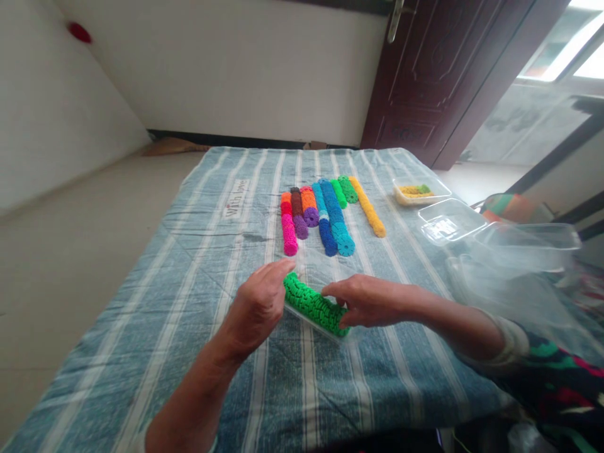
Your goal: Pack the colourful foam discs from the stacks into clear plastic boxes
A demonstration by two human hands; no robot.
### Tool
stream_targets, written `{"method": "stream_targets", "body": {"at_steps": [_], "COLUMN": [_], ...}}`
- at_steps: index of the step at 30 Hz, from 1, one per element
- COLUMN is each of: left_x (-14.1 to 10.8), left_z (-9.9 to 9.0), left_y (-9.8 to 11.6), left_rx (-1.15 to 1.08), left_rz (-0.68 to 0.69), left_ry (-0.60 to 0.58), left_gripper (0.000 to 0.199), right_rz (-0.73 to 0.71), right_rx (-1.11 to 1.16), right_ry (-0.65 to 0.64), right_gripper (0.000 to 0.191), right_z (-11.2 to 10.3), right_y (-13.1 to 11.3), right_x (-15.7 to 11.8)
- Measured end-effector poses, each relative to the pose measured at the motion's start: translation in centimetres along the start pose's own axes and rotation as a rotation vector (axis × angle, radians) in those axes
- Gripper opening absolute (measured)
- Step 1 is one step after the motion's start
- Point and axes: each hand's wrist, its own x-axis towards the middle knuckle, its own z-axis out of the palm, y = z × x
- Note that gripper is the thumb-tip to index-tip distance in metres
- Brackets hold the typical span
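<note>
A curved row of green interlocking discs lies in a clear plastic container near the middle of the table. My left hand is closed at the row's left end, its fingertips by the end disc and the container's rim. At the right end, my right hand grips the row between thumb and fingers. Just beyond, stacks of discs lie side by side, among them a pink stack, a purple stack, a blue stack and a yellow stack.
A clear box of yellow and green pieces stands at the far right. Nearer are a clear lid and several clear containers. A striped blue cloth covers the table. Behind are a wall and a dark red door.
</note>
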Motion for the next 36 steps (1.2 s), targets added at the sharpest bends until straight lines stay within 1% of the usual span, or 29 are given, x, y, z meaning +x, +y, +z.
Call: {"method": "stream_targets", "body": {"at_steps": [3,6,9,13,16,18,20,23,26,30,33,36], "left_x": [0.2,0.4,0.5,0.6,0.6,0.6,0.6,0.5,0.3,0.1,0.0,0.0], "left_z": [-0.4,-0.5,-0.2,0.4,0.7,0.8,1.1,1.7,2.6,3.9,4.5,4.8], "left_y": [-0.4,-0.5,-0.6,-0.7,-0.8,-0.9,-1.0,-1.1,-1.2,-1.8,-2.4,-2.7], "left_rx": [-0.002,0.004,-0.038,-0.141,-0.227,-0.279,-0.343,-0.462,-0.590,-0.717,-0.742,-0.757], "left_rz": [-0.045,-0.102,-0.186,-0.265,-0.335,-0.397,-0.462,-0.558,-0.638,-0.690,-0.702,-0.712], "left_ry": [0.092,0.125,0.074,0.022,0.025,0.015,0.013,0.041,0.071,0.139,0.161,0.169], "left_gripper": [0.033,0.027,0.026,0.028,0.032,0.034,0.037,0.041,0.040,0.040,0.044,0.045], "right_rz": [-0.011,-0.026,-0.020,0.018,0.029,0.034,0.035,0.022,0.030,0.012,-0.013,-0.024], "right_rx": [0.020,0.036,0.024,0.008,0.034,0.065,0.096,0.119,0.136,0.189,0.223,0.234], "right_ry": [-0.007,-0.019,-0.024,0.013,0.115,0.195,0.246,0.259,0.255,0.261,0.264,0.257], "right_gripper": [0.029,0.025,0.024,0.035,0.042,0.043,0.044,0.046,0.044,0.043,0.048,0.052], "right_z": [0.0,-0.1,-0.2,-0.6,-0.6,-0.4,0.0,0.6,1.0,1.3,1.5,1.5], "right_y": [0.1,0.1,0.0,-0.4,-0.9,-1.1,-1.1,-1.0,-1.1,-1.1,-0.9,-0.9], "right_x": [-0.1,-0.2,-0.2,0.0,1.1,2.3,3.8,5.6,6.3,6.2,6.1,6.2]}}
